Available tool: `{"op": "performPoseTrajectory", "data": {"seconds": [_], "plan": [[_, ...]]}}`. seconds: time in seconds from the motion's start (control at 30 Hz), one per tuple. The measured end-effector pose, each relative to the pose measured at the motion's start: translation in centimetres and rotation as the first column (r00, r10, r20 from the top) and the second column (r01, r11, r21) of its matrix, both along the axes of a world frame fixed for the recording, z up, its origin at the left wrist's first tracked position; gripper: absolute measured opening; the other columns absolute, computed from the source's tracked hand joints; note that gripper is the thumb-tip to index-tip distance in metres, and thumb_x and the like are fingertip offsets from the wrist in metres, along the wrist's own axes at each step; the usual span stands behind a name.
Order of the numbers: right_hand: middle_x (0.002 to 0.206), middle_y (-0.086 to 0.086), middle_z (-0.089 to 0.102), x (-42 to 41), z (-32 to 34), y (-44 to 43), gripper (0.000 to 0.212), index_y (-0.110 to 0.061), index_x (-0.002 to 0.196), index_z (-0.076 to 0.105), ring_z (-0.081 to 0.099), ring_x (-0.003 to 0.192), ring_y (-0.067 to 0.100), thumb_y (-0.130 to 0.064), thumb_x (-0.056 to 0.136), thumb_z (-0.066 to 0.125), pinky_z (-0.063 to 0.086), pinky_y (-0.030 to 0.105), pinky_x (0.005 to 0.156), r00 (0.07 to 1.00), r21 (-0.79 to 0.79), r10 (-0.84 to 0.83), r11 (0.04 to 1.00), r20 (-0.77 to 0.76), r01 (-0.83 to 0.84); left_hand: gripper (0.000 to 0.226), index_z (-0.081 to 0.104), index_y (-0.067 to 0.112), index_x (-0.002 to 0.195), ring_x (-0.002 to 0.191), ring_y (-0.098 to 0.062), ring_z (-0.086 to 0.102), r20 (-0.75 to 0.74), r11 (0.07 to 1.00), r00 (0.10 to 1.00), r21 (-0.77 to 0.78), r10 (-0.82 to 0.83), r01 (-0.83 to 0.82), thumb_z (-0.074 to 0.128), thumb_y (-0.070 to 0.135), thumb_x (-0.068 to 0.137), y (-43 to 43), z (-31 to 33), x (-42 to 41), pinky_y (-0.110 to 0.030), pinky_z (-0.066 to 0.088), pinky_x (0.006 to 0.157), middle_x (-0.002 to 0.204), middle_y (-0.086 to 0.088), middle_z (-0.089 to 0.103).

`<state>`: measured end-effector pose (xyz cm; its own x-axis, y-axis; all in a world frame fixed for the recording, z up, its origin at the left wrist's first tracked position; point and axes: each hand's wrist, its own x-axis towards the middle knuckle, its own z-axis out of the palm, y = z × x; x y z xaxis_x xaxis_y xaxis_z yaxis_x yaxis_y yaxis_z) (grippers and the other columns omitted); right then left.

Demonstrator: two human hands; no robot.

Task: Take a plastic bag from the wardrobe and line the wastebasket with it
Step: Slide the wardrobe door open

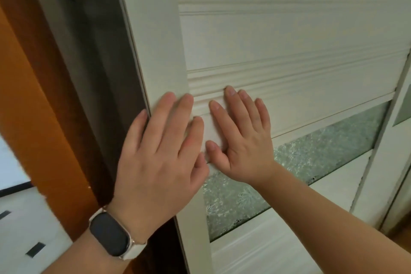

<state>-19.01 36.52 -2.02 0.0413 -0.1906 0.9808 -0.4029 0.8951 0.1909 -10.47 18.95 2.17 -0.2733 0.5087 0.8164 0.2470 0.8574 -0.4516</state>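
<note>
Pressing flat, open-fingered, left hand [155, 155] and right hand [240, 133] rest on the white, frosted-glass-panelled wardrobe door [289, 40].

Left hand [160, 153] flat, fingers spread, right hand [242, 133] flat beside it, thumbs touching

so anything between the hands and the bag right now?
Yes. The white wardrobe door is in the way; left hand and right hand lie flat on it. Only a narrow dark gap shows at its left edge. No bag visible.
</note>
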Motion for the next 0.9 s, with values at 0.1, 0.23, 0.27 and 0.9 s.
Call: {"op": "performPoseTrajectory", "data": {"seconds": [0.1,0.23,0.27,0.9], "plan": [[0.152,0.012,0.036,-0.9,0.0,2.2,0.063,-0.019,0.146,0.038,0.032,0.143,0.029,-0.049,0.091,0.040,0.029,0.054,0.111,1.000,0.013,0.009,1.000,-0.005,-0.009,0.037,0.068,0.006,0.114,0.135,-0.038,0.039,-0.069,0.997,0.995,0.031,-0.072,0.074,0.060,0.026,0.084,1.9,-0.4,-2.0,-0.056,0.041,0.103,0.140,-0.020,0.053],[0.153,0.011,0.033,-2.0,0.0,5.1,0.062,-0.019,0.146,0.037,0.031,0.143,0.029,-0.049,0.091,0.039,0.029,0.054,0.112,1.000,0.007,0.009,1.000,-0.008,-0.009,0.039,0.068,0.007,0.116,0.138,-0.037,0.035,-0.088,0.986,0.985,0.069,-0.148,0.154,0.061,0.027,0.083,4.8,-1.0,-4.0,-0.057,0.040,0.105,0.145,-0.018,0.048],[0.153,0.011,0.033,-2.2,0.1,5.9,0.062,-0.018,0.146,0.037,0.032,0.143,0.029,-0.048,0.091,0.039,0.029,0.054,0.112,1.000,0.007,0.009,1.000,-0.008,-0.009,0.039,0.068,0.007,0.116,0.138,-0.036,0.035,-0.093,0.982,0.982,0.076,-0.164,0.171,0.061,0.027,0.083,5.6,-1.0,-4.4,-0.057,0.040,0.105,0.146,-0.017,0.047],[0.147,0.023,0.036,-6.0,-0.1,20.4,0.059,-0.009,0.141,0.040,0.036,0.139,0.037,-0.046,0.095,0.031,0.033,0.058,0.109,0.992,-0.010,-0.085,0.996,0.097,0.087,0.044,0.065,0.008,0.122,0.141,-0.030,0.032,-0.082,0.927,0.933,0.114,-0.350,0.357,0.053,0.028,0.084,20.2,-1.1,-10.2,-0.051,0.026,0.114,0.147,-0.011,0.049]]}}
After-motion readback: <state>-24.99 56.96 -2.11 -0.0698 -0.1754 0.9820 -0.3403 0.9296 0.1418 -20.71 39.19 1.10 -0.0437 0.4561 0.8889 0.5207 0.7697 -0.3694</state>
